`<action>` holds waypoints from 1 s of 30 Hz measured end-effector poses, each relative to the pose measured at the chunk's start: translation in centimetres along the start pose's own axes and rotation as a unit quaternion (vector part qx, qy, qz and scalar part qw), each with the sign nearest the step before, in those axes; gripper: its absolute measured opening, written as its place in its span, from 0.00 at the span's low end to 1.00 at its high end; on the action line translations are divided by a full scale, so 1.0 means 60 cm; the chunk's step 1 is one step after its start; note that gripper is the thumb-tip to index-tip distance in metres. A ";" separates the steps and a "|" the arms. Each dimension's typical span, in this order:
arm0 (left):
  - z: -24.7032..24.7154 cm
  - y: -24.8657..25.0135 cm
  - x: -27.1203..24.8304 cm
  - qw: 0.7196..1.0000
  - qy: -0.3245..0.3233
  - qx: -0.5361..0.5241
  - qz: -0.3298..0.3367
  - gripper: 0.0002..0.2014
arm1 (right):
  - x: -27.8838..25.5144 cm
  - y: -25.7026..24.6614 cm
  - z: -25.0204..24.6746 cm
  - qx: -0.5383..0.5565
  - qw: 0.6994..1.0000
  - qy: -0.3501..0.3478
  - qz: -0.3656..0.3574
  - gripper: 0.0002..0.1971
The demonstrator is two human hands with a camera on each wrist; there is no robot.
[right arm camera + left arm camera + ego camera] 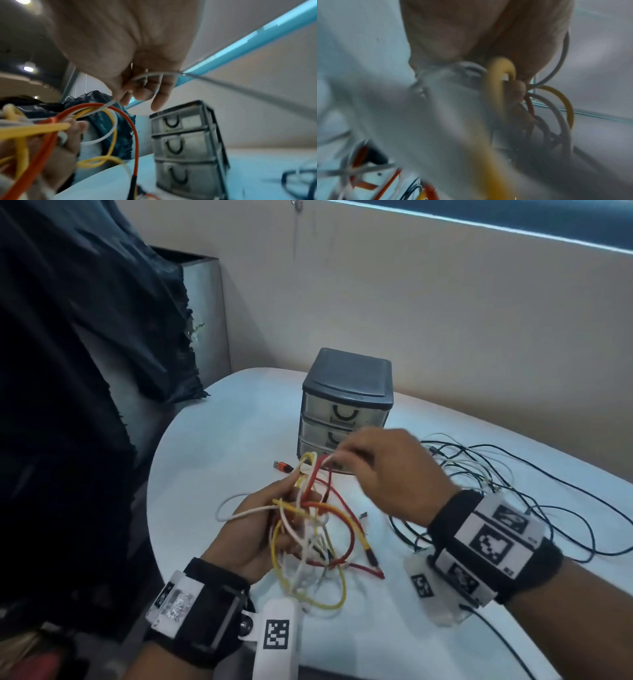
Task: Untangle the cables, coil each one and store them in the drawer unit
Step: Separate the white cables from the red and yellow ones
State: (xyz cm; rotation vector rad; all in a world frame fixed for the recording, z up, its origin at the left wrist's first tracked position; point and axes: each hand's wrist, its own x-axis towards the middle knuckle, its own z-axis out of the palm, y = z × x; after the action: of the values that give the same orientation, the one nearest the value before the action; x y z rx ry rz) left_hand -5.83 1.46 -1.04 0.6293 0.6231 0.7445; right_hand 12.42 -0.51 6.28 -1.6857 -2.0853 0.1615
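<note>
My left hand (270, 518) grips a tangle of red, yellow and white cables (315, 529) above the white table (212, 446). My right hand (373, 463) reaches over the bundle and pinches a white cable (150, 75) between thumb and fingers, pulling it out of the loops. The red cable (120, 113) and yellow cable (34, 129) arc from the left hand. The dark grey drawer unit (346, 405) with three shut drawers stands just behind the hands. The left wrist view is blurred, showing the palm and cable loops (501, 81).
A second heap of thin black and white cables (507, 484) lies on the table at the right. A red USB plug (282, 466) lies left of the drawer unit. Dark cloth (85, 354) hangs at the left, and a beige wall (445, 302) stands behind.
</note>
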 end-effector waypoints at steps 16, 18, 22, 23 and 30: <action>0.029 -0.017 0.002 0.999 -0.024 0.007 0.039 0.10 | -0.051 0.017 -0.003 -0.046 0.982 0.163 0.089 0.05; 0.029 -0.018 0.003 0.998 -0.005 -0.001 0.055 0.10 | -0.073 -0.003 0.004 -0.040 0.984 0.159 0.063 0.02; 0.031 -0.021 0.003 0.998 -0.008 -0.033 0.048 0.11 | -0.095 -0.016 0.029 -0.001 0.997 0.068 0.040 0.06; 0.031 -0.021 0.003 0.998 -0.014 -0.051 0.041 0.11 | -0.095 -0.011 0.033 -0.002 0.997 0.064 0.032 0.07; 0.017 -0.014 0.006 0.991 -0.049 -0.125 -0.023 0.09 | -0.088 0.016 0.036 0.057 0.997 0.053 -0.001 0.12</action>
State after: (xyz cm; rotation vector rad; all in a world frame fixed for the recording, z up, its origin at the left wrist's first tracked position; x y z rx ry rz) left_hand -4.56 0.97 -1.10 0.4163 0.4428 0.7310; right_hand 13.17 -4.88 2.56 -1.5899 -1.9631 0.1836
